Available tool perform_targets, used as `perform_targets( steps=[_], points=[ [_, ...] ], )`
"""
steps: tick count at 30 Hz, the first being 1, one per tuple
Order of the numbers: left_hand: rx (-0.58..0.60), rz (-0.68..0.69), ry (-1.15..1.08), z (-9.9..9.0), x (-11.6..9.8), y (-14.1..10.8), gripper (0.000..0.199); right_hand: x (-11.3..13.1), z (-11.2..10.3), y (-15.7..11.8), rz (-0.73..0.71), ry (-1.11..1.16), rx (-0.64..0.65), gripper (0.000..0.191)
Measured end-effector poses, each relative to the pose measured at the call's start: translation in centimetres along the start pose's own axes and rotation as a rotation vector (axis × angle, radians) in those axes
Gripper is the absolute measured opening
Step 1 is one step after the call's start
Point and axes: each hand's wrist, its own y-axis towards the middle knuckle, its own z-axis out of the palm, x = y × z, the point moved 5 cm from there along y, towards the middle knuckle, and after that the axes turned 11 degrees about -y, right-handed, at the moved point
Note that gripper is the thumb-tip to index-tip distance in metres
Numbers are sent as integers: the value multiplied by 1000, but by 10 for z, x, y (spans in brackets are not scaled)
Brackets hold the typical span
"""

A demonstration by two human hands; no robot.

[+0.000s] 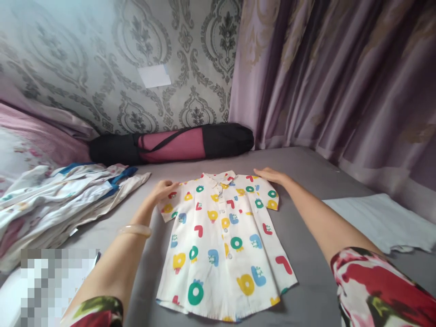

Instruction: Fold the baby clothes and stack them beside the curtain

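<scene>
Touching the printed shirt (218, 245), flat toward six o'clock on grey sheet (289, 160), with left hand (164, 188) loosely curled at its eleven-o'clock shoulder, right hand (273, 175) half-open at one, impossible to tell if gripping.

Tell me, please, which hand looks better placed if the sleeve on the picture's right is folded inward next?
Probably the right hand: it is right at that sleeve of the patterned shirt, while the left hand is across at the opposite sleeve.
</scene>
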Motion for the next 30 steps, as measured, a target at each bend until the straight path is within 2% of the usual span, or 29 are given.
perform_targets(
  steps=[4,7,9,12,15,17,22,27,30],
  points=[
    [52,-61,-127,-18,16,-9,49,-20,-11,-9,-44,36,17,47],
    [112,-91,-84,-22,16,-8,43,-23,-13,-12,-17,111,42,24],
    [145,-97,-70,-21,14,-7,37,-19,-12,-14,1,145,41,16],
    [161,-55,-138,-17,8,-5,30,-5,-8,-15,-63,128,29,19],
    [96,29,-206,-17,3,-5,33,6,-2,-15,-120,77,42,13],
    [42,49,-157,-19,4,-5,35,7,1,-13,-105,69,38,13],
    [13,64,87,-27,13,0,33,0,-2,-7,-103,235,19,32],
    [25,46,231,-28,24,4,25,-16,-11,-10,-51,286,133,37],
    [13,82,314,-21,19,9,19,-28,-17,-13,-76,241,193,39]
  ],
)
